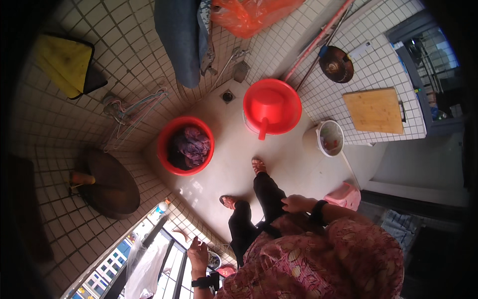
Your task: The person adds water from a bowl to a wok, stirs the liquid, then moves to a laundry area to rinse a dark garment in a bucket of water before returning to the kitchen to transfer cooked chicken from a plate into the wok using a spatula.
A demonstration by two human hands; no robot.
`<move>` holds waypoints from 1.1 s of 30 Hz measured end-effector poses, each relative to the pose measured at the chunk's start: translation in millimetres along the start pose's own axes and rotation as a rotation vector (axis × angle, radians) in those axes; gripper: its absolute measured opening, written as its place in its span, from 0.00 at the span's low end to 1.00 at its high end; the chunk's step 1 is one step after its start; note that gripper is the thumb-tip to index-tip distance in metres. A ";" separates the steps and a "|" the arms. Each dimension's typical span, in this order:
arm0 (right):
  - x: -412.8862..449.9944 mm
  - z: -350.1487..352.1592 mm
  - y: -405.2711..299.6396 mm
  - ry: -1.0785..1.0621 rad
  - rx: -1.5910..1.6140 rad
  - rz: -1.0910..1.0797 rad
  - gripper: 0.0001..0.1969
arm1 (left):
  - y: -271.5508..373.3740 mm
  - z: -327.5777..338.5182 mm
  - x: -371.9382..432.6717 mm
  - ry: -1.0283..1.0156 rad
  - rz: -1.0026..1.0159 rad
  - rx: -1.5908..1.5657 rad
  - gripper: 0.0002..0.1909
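My left hand [198, 254] hangs near the window side with its fingers loosely bent and apart. Nothing shows in it. By my right thigh, my right hand [298, 203] is half curled; its palm is hidden, and no object shows in it. Ahead on the floor, a red plastic tub [161, 157] holds a bunched dark purple cloth [194, 144], apart from both hands. Further right, a red plastic basin [293, 104] rests on top of a pale bucket, with a red long-handled water dipper [267, 102] lying in it.
A white bucket [320, 139] stands by the right wall, and a pink plastic stool [345, 196] behind it. A floor drain [227, 96] lies ahead. Walls carry a large wok [112, 183], wire hangers [143, 108], a yellow cloth [65, 63] and a wooden cutting board [373, 110].
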State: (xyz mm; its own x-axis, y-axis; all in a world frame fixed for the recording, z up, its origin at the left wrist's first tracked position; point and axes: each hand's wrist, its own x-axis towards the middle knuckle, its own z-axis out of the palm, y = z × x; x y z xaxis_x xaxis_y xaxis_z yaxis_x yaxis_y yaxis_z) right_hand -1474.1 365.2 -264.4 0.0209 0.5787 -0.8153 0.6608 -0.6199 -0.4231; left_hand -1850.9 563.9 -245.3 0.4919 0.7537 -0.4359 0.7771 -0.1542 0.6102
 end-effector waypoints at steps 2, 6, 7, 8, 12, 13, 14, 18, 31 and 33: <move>-20.6 6.3 -0.4 0.062 0.050 -0.009 0.18 | 25.8 -7.8 -5.7 -0.034 -0.037 -0.020 0.17; -52.3 40.9 37.5 0.328 0.223 0.054 0.16 | 40.7 7.8 -14.9 -0.118 0.109 0.195 0.17; -61.7 43.3 44.7 0.345 0.245 0.058 0.16 | 53.0 11.9 -18.4 -0.132 0.162 0.219 0.17; -73.1 45.6 53.3 0.342 0.297 0.125 0.16 | 61.8 17.3 -20.7 -0.154 0.195 0.284 0.16; -115.8 101.1 132.7 0.449 0.265 0.162 0.17 | 109.3 53.7 -19.1 -0.255 0.380 0.411 0.15; -129.7 107.2 145.7 0.473 0.289 0.195 0.17 | 131.7 63.0 -18.0 -0.279 0.392 0.423 0.15; -151.2 104.9 151.2 0.452 0.346 0.264 0.17 | 146.7 73.5 -14.1 -0.287 0.475 0.384 0.16; -209.9 155.4 206.0 0.611 0.572 0.397 0.18 | 238.1 123.7 -2.2 -0.380 0.662 0.513 0.18; -293.9 263.0 290.5 0.804 1.201 0.780 0.18 | 440.7 312.4 -33.7 -0.816 0.978 0.703 0.18; -286.3 265.1 300.1 0.882 1.211 0.775 0.19 | 467.6 334.9 -40.2 -0.917 1.010 0.747 0.15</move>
State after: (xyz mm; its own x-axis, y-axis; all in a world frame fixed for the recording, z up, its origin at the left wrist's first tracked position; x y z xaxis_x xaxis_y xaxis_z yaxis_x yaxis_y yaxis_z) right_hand -1480.7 -127.0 -262.7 0.7017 -0.1968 -0.6848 -0.6117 -0.6592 -0.4373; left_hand -1375.7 247.6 -164.0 0.7591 -0.4472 -0.4731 -0.1381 -0.8208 0.5543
